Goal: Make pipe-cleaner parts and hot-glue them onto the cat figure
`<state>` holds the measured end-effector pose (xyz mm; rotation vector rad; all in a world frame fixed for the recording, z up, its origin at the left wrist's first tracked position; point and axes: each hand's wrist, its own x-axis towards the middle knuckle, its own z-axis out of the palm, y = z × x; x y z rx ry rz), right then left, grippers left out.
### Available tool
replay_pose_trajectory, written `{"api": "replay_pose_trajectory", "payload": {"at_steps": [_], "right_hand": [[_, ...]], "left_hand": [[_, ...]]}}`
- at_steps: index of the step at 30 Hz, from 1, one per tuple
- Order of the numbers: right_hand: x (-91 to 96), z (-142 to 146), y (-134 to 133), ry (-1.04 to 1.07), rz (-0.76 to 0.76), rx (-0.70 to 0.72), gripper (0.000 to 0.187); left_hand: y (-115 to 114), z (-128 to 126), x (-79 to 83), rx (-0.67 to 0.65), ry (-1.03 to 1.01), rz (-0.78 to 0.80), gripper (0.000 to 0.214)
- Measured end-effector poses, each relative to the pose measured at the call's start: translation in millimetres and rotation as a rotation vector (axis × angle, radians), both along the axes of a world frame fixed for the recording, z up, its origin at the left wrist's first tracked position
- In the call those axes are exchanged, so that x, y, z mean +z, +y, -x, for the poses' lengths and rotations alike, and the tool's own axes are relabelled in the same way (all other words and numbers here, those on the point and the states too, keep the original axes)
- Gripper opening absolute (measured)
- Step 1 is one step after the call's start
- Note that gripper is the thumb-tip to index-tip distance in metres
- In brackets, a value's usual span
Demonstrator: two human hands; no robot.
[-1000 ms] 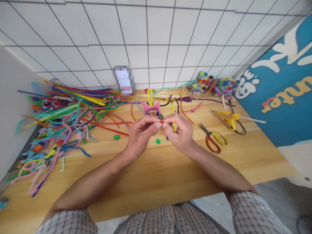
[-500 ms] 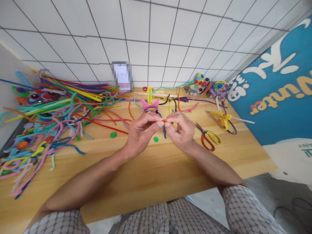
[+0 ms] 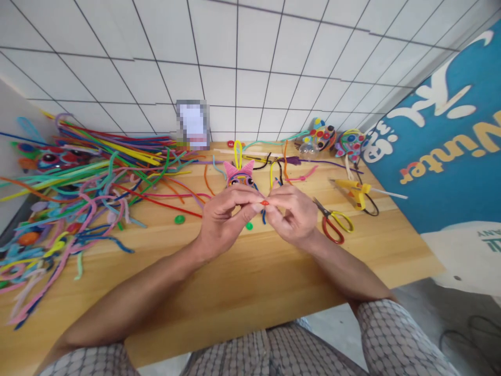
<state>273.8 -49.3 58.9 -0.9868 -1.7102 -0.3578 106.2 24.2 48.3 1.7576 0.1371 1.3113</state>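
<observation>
Pinching grips: left hand (image 3: 223, 222) and right hand (image 3: 295, 215) seemingly shape small red piece (image 3: 265, 203), twelve o'clock; next needs steadiness.

Pipe cleaners (image 3: 129, 149), scissors (image 3: 332, 219) and a glue gun (image 3: 354, 190) on a wooden table (image 3: 242, 282) suggest a craft workspace.
</observation>
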Motion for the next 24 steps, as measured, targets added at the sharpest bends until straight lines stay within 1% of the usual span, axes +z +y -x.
{"api": "replay_pose_trajectory", "payload": {"at_steps": [6,15,20,24], "right_hand": [[0.1,0,0,0.002,0.019,0.008,0.015],[0.4,-2,-2,-0.046,0.011,-0.013,0.017],[5.6,-2,-3,-0.104,-0.053,0.016,0.020],[18.6,-4,-14,-0.169,-0.079,0.032,0.015]], "left_hand": [[3,2,1.2,0.021,0.010,-0.057,0.018],[3,3,2.3,0.017,0.032,-0.048,0.016],[-3,6,10.3,0.030,0.034,-0.085,0.020],[-10,14,23.5,0.026,0.041,-0.184,0.020]]}}
